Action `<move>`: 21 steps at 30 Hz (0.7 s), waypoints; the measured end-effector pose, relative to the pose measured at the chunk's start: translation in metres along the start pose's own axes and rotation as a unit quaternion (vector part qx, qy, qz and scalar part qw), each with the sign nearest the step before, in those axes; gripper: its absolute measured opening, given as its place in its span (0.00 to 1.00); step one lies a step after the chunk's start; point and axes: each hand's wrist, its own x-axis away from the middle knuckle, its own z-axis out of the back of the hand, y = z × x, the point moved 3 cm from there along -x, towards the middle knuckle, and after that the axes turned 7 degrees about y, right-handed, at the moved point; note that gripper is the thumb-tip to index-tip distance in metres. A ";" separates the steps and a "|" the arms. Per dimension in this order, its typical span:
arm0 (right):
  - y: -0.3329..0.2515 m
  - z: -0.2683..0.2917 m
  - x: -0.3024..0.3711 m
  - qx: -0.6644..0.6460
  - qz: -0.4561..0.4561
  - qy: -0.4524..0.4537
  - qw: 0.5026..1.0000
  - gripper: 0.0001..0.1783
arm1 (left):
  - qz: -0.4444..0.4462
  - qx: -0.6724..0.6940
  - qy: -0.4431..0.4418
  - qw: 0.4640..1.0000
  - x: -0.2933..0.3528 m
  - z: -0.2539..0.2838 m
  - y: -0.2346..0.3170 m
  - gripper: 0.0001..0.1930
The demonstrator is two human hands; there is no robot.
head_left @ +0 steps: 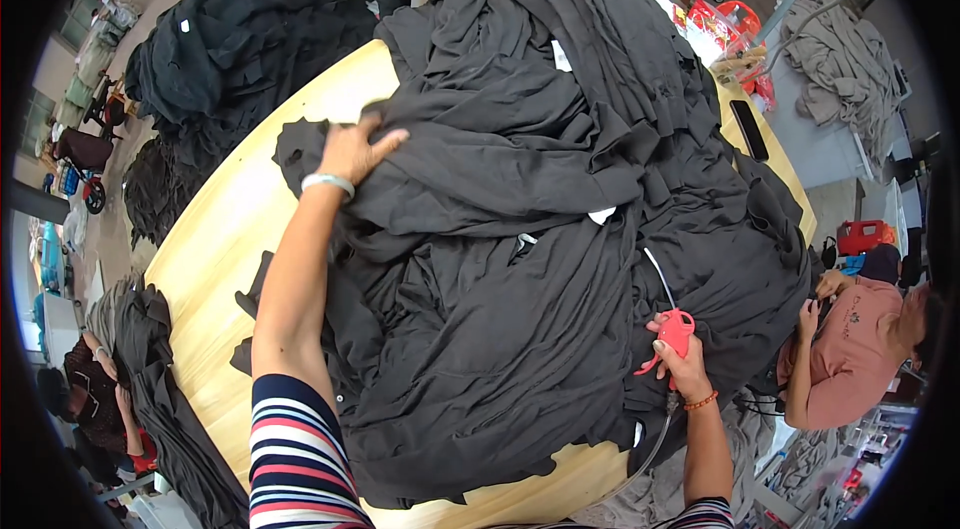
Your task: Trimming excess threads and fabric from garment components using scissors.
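Observation:
A large heap of dark grey garments (pixel 500 329) covers most of a pale wooden table. My left hand (pixel 355 151) lies on a garment at the upper left of the heap, its thumb and fingers apart. Around that wrist is a pale bangle. At the lower right, my right hand (pixel 681 369) is wrapped round a red air blow gun (pixel 675 331). Its thin pale nozzle points up and left over the cloth, and a hose runs down from its handle. White labels show on some of the garments.
The table's bare wood (pixel 225 229) shows at the left. A black phone (pixel 748 130) lies on its right edge. Another pile of dark clothes (pixel 240 49) stands beyond the left side. People sit at the far side, the right (pixel 850 349) and the lower left.

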 end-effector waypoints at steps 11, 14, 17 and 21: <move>-0.004 0.009 0.002 0.017 -0.004 0.023 1.000 0.27 | 0.039 0.039 0.011 0.998 0.060 0.022 0.076 0.50; -0.004 0.002 -0.002 0.015 0.004 0.007 1.000 0.26 | 0.116 -0.083 -0.027 0.989 0.048 -0.029 0.040 0.57; 0.000 0.006 -0.002 0.016 0.004 0.009 1.000 0.27 | 0.086 -0.043 -0.074 0.993 0.052 -0.053 0.043 0.38; 0.000 0.004 -0.002 0.011 0.006 0.008 1.000 0.27 | 0.020 -0.023 -0.054 0.998 0.106 -0.066 0.058 0.22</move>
